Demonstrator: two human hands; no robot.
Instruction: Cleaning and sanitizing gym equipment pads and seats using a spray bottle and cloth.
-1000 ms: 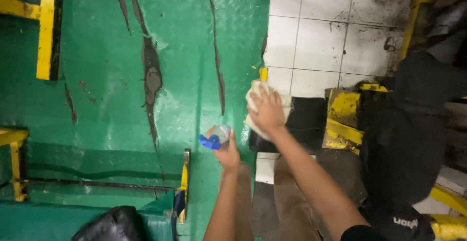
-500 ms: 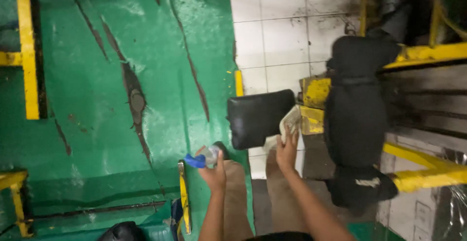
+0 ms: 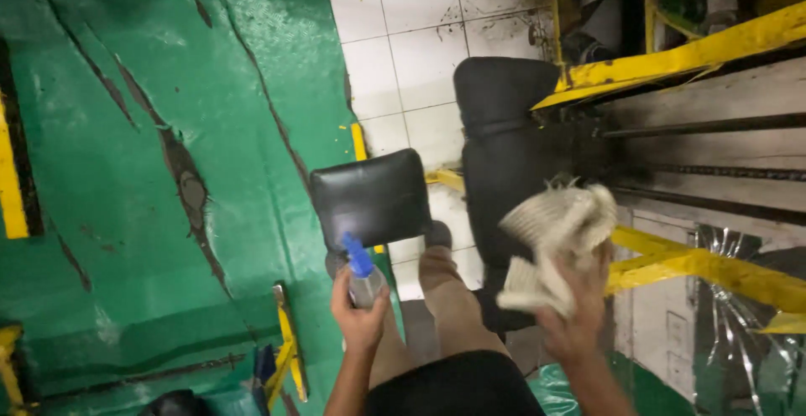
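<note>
My left hand [image 3: 359,315] grips a small clear spray bottle [image 3: 363,275] with a blue nozzle, held low over the floor in front of a black padded seat [image 3: 371,198]. In my right hand [image 3: 575,319] is a bunched cream knitted cloth [image 3: 556,244], raised in front of a long black padded backrest [image 3: 502,156] of a yellow-framed exercise machine. My knee [image 3: 443,286] shows between the two hands, below the seat.
Worn green floor covering [image 3: 151,172] with dark cracks fills the left side; white tiles [image 3: 420,38] lie beyond the seat. Yellow machine frame bars [image 3: 688,51] and dark rails run along the right. A yellow bar [image 3: 287,340] lies low on the floor at the left.
The view has swung right and closer to the machine. My right hand with the cloth has come off the seat area and moved right, in front of the backrest. The bottle stays low on the left.
</note>
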